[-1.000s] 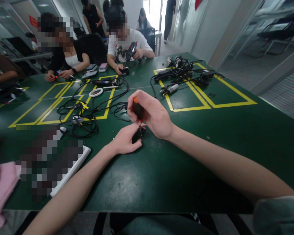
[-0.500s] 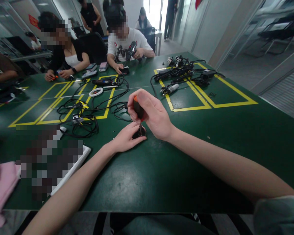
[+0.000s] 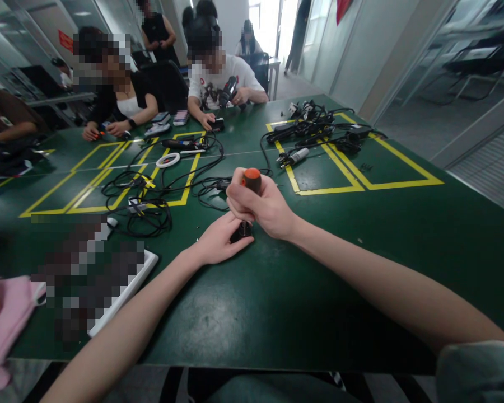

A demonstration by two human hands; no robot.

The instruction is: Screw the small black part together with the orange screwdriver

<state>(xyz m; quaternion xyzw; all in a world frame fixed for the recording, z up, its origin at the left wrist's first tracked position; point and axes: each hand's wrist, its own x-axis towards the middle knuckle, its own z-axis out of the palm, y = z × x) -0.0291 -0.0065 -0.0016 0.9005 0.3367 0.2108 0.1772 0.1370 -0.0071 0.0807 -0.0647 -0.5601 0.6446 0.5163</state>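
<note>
My right hand (image 3: pixel 264 204) is wrapped round a screwdriver (image 3: pixel 252 179) with a dark handle and an orange end cap. Its shaft points down at a small black part (image 3: pixel 244 230) on the green table (image 3: pixel 218 324). My left hand (image 3: pixel 219 238) steadies that part against the tabletop, thumb on the near side and fingers on the far side. The screwdriver's tip meets the part, but the exact spot of contact is too small to make out. What kind of part it is, I cannot tell.
Black cables (image 3: pixel 151 215) lie tangled beyond my left hand, near a white ring (image 3: pixel 168 160). More cables and adapters (image 3: pixel 306 129) are heaped at the far right within yellow tape (image 3: pixel 331 191). A white-edged tray (image 3: pixel 126 291) lies at left. Co-workers sit across the table.
My right hand has turned round the screwdriver, so the orange cap now faces me more. The left hand stays on the black part. The whole view has shifted slightly.
</note>
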